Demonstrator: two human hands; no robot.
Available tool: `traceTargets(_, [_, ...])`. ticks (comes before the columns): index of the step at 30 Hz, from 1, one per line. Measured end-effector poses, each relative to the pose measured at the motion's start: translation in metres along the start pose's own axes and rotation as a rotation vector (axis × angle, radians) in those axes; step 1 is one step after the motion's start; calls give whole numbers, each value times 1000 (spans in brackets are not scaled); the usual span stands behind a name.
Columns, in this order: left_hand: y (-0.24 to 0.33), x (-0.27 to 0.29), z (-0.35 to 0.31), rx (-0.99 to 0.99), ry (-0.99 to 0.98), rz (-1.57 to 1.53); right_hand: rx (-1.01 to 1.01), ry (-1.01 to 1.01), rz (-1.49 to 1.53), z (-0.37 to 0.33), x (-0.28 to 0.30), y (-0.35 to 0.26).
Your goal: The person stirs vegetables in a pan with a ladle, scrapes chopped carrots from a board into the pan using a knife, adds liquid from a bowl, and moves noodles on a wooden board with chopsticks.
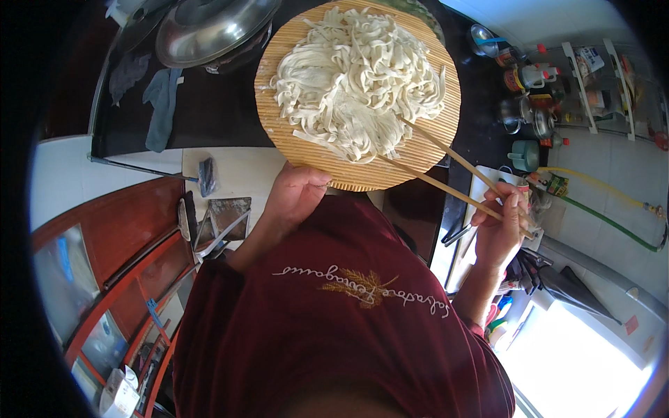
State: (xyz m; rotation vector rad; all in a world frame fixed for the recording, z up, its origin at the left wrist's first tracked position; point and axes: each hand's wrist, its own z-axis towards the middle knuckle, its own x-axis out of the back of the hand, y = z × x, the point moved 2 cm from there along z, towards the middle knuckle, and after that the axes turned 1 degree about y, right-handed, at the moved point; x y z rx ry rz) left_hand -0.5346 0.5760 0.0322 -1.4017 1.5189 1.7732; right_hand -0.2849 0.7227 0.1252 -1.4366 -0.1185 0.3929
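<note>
A round ribbed tray [359, 182], light brown and seemingly woven, is held out in front of me. Heaped on it are pale, floury flat noodles [359, 76]. My left hand [298, 195] grips the tray's near edge, its thumb lying on top and the other fingers mostly hidden below. In my right hand [503, 226] is a pair of long wooden chopsticks [446, 188], closed on near their thick ends. The chopstick tips stand apart and touch the near right side of the noodle heap.
A lidded metal pan [212, 31] stands on the dark counter at the far left, with a grey cloth [162, 108] nearer me. Bottles [529, 76], pots and a green mug [524, 155] line the right wall. A white cutting board [481, 188] lies beyond my right hand. Red cabinets [132, 237] are at left.
</note>
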Motion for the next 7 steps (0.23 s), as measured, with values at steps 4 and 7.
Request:
traceTargets(4, [-5,0,3,17,3,2,-21,136,117,-15,-3,16])
traceTargets(7, [-9,5,3,-4,17,69,-43,250,278,-26,1,39])
